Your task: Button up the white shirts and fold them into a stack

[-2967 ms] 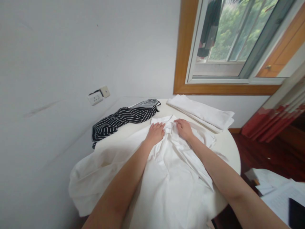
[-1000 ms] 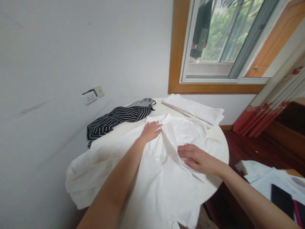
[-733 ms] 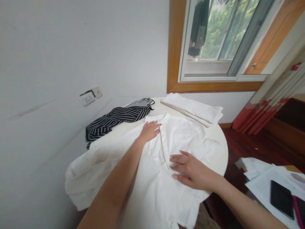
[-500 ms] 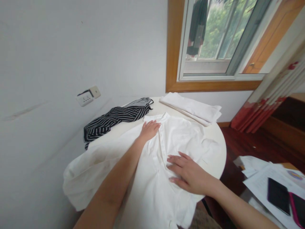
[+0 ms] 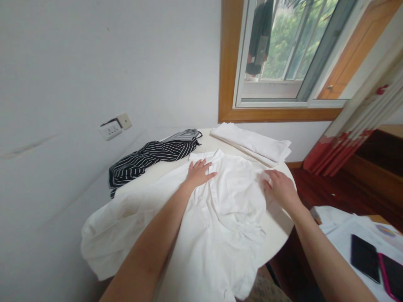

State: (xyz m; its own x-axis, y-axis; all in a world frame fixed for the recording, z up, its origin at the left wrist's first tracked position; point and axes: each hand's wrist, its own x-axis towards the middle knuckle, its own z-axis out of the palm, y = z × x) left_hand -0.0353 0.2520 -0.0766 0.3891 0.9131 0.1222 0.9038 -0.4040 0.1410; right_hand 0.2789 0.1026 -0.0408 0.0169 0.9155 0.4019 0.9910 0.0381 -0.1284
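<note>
A white shirt [image 5: 204, 218] is spread over the round table [image 5: 273, 243], its collar towards the wall and its lower part hanging off the near edge. My left hand [image 5: 199, 173] rests flat on it just below the collar, fingers spread, beside the front opening. At the shirt's right side, my right hand [image 5: 280, 188] has its fingers curled around a bit of the white fabric near the sleeve. The fingertips there are slightly blurred. One long sleeve [image 5: 126, 226] reaches out over the left side of the table.
A black-and-white striped garment [image 5: 157, 153] lies along the wall. Folded white cloth [image 5: 252, 140] sits at the table's far edge below the window [image 5: 283, 54]. At lower right are papers [image 5: 340, 230], a black phone [image 5: 365, 256] and another with a pink edge [image 5: 392, 272].
My right hand has moved from the shirt's middle out to its right side and closed on the fabric. The right sleeve area has shifted and bunched. My left hand stays near the collar.
</note>
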